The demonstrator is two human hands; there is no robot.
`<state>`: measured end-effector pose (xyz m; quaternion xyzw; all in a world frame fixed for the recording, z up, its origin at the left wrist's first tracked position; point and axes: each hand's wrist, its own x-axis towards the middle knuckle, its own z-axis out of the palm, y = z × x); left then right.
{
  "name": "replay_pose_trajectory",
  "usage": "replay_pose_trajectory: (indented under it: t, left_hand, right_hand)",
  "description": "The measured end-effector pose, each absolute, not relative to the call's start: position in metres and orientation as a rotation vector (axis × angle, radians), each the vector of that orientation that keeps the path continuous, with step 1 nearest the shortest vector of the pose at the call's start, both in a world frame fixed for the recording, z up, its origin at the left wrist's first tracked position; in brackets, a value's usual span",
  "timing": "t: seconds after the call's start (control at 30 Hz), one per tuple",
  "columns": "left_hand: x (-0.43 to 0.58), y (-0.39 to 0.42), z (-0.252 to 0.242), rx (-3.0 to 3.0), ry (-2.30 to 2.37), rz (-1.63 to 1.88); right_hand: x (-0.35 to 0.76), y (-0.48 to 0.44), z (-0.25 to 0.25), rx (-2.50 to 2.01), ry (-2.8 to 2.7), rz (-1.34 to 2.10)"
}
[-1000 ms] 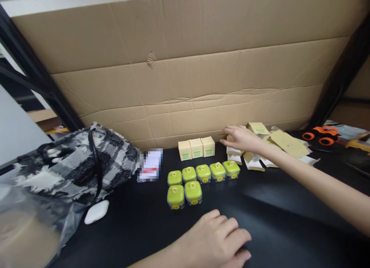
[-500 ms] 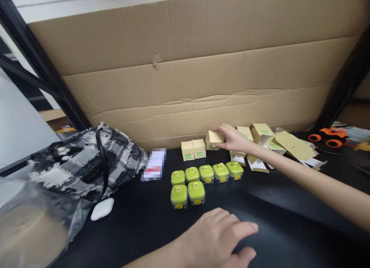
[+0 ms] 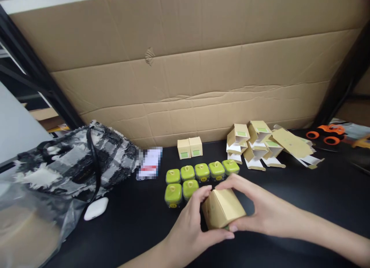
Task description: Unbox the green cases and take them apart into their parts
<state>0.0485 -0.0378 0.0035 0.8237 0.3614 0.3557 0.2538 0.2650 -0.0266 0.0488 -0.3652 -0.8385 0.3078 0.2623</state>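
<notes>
A small tan cardboard box is held between both hands above the black table, tilted. My left hand grips its left side with thumb and fingers. On the opposite side, my right hand has its fingers at the top and its thumb low near the front. Just behind the hands stand several small clear containers with green lids, each lid with a loop on top, in two rows. Two closed tan boxes sit side by side farther back.
Opened boxes and flattened cardboard are piled at the back right, near an orange toy truck. To the left lie a black-and-white bag, a white case and a plastic bag. A cardboard sheet stands behind.
My right hand has brought the tan box from the back row toward me. My left hand, open and empty before, has closed on the box's left side.
</notes>
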Motion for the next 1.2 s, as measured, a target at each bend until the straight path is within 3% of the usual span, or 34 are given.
replay_pose_trajectory:
  t: [0.23, 0.53, 0.83, 0.97, 1.07, 1.2]
  left_hand:
    - [0.044, -0.036, 0.015, 2.295, 0.878, 0.846]
    - [0.044, -0.037, 0.005, 2.267, 0.948, 0.911]
    - [0.047, -0.036, -0.001, 2.27, 0.66, 1.098]
    - [0.046, -0.034, -0.014, 2.151, 0.533, 1.186]
    - [0.047, -0.035, -0.018, 2.162, 0.446, 1.23]
    - [0.049, -0.039, -0.014, 2.192, 0.395, 1.281]
  right_hand:
    - [0.28, -0.03, 0.05, -0.874, -2.408, 0.794]
    - [0.278, -0.033, 0.043, -0.795, -2.316, 0.435]
    - [0.281, -0.052, 0.045, -0.589, -2.086, 1.045]
    - [0.276, -0.051, 0.045, -0.638, -2.039, 1.139]
    - [0.274, -0.045, 0.05, -0.561, -2.283, 0.838]
    - [0.276, -0.04, 0.058, -0.419, -2.634, -0.037]
